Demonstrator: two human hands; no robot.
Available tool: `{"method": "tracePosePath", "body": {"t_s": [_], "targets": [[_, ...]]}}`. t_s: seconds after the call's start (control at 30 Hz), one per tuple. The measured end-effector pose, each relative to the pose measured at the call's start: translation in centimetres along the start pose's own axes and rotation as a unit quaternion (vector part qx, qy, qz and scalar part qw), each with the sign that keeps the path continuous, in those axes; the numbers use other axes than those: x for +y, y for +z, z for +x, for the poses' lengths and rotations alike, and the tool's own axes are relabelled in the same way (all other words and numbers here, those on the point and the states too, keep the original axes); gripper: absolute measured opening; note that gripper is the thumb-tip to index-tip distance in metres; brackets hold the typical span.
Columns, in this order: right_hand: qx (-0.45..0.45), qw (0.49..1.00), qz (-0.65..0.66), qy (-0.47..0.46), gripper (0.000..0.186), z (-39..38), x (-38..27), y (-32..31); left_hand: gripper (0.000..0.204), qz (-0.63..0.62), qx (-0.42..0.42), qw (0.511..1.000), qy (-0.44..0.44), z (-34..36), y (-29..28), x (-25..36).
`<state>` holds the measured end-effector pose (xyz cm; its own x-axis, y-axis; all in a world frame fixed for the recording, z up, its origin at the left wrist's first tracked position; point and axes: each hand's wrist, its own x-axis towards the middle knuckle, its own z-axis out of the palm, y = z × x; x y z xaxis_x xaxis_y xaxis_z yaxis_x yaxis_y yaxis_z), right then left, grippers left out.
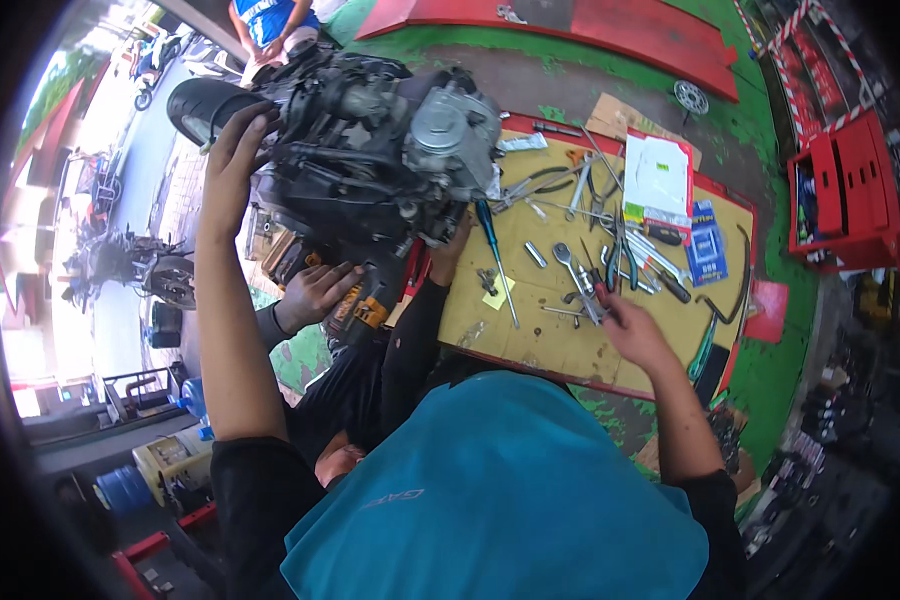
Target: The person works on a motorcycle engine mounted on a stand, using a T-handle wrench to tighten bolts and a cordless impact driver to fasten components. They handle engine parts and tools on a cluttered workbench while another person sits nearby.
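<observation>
My left arm reaches forward, and my left hand (236,150) lies with its fingers stretched out against the motorcycle's frame, beside the black tyre (198,108). The partly stripped motorcycle (340,165) shows a grey engine cover (440,128). Over the tool-covered table my right hand (632,325) is closed around the red handle of what looks like a screwdriver (601,288). Close to it lie a ratchet wrench (564,256) and pliers with dark handles (622,258). A long blue-handled screwdriver (489,228) rests near the engine.
A co-worker is low beside the motorcycle, one hand (320,295) by a black-and-yellow power tool (368,308), the other (452,245) under the engine. The yellow-topped table (515,375) also bears a white sheet (658,175) and a blue card (707,245). A red tool cabinet (855,185) stands right.
</observation>
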<state>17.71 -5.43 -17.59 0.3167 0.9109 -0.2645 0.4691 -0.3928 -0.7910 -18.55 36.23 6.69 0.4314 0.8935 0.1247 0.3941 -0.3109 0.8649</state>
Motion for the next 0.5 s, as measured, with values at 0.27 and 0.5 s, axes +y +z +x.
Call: {"method": "tracePosePath", "body": {"t_s": [0.27, 0.5], "targets": [[0.164, 0.981, -0.068, -0.078, 0.028, 8.8, -18.7, -12.5, 0.043, 0.042, 0.021, 0.995, 0.089, 4.1, -0.5, -0.4], [0.074, 0.967, -0.174, -0.172, 0.032, 20.9, -33.4, -12.8, 0.034, 0.143, -0.058, 0.948, 0.279, 8.5, -0.5, 2.1]]}}
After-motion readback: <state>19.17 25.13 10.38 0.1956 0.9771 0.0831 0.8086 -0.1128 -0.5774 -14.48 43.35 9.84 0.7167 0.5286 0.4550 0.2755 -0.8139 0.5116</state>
